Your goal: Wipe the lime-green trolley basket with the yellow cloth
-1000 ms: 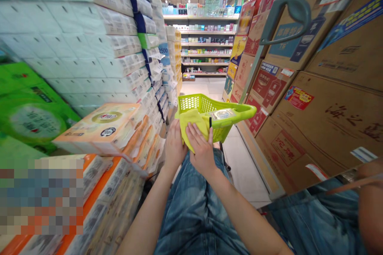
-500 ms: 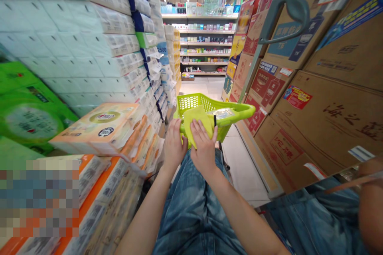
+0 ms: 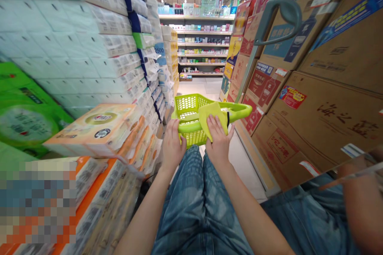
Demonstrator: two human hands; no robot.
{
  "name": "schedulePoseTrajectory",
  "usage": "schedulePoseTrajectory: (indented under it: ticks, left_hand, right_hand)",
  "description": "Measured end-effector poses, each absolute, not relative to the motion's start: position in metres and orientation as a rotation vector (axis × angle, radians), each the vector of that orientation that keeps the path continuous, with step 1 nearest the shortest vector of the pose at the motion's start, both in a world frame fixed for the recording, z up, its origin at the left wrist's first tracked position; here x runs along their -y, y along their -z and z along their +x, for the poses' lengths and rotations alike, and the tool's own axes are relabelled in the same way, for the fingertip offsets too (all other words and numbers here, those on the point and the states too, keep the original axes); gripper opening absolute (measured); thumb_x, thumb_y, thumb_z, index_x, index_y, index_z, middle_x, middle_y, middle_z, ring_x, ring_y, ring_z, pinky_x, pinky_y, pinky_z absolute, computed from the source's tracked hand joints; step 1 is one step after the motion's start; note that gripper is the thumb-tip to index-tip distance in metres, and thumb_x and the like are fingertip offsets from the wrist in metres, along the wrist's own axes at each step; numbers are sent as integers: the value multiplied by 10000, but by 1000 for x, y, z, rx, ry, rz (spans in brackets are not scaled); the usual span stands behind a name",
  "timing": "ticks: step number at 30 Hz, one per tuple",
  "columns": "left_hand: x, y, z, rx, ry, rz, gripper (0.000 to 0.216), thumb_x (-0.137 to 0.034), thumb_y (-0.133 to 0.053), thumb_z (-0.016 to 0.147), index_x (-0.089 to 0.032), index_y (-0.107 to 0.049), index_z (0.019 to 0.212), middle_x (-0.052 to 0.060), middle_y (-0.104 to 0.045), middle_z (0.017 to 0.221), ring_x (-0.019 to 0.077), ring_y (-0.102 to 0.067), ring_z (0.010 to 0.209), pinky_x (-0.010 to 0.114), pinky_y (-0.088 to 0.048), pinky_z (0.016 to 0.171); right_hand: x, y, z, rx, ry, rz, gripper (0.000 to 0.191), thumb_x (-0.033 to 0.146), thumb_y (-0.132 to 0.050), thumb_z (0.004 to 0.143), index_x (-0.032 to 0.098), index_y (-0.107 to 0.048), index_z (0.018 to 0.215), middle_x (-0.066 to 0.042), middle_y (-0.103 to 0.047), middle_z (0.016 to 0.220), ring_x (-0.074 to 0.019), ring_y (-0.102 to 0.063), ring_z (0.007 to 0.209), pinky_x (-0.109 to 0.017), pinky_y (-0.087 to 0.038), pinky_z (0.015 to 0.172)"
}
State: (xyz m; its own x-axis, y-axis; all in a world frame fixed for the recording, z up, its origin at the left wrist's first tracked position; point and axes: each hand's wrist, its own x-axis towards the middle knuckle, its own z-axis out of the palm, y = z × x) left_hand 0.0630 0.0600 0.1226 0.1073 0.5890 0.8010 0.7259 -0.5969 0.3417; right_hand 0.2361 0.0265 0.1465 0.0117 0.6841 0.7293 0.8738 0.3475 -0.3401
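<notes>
Both arms are bare and reaching forward, left arm [image 3: 149,203] and right arm [image 3: 251,203] angling in toward each other. Left hand [image 3: 173,145] has its fingers [image 3: 172,126] bent over at the tips, thumb out to the side. Right hand [image 3: 218,141] is palm-down, pretty flat, pinky splayed off from the rest.

Before you, the shopping basket [image 3: 189,128] has your left hand [image 3: 172,143] at its near-left corner and the cloth [image 3: 213,110] on its right part, beneath your right hand [image 3: 220,141]. Tissue packs [image 3: 115,46] stand left of it, cartons [image 3: 329,115] right, shelves [image 3: 203,44] beyond.
</notes>
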Motion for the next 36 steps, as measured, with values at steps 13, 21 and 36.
schedulePoseTrajectory:
  ticks: [13, 21, 36]
  left_hand:
    - [-62, -117, 60, 1342, 1493, -2225, 608, -177, -443, 916, -138, -282, 1501, 198, -424, 1477, 289, -346, 1438, 515, -343, 1165]
    - [-61, -121, 63, 1331, 1492, -2221, 614, -133, -427, 889, -143, -311, 1492, 182, -435, 1463, 288, -353, 1433, 512, -340, 1168]
    - [-63, -116, 59, 1349, 1496, -2202, 600, -203, -447, 923, -134, -290, 1498, 200, -444, 1470, 288, -363, 1432, 506, -352, 1160]
  right_hand:
    - [-17, -147, 207, 1982, 191, -1201, 733, 35, -395, 802, 246, -373, 1504, -48, -495, 1508, -176, -384, 1441, -531, 97, 1222]
    - [-27, -146, 248, 1730, 290, -1372, 752, 32, -394, 753, 236, -413, 1477, -51, -502, 1501, -208, -392, 1440, -565, 46, 1222]
    - [-15, -146, 203, 1969, 183, -1195, 702, 40, -408, 803, 227, -412, 1479, -58, -512, 1494, -177, -397, 1432, -524, 97, 1222]
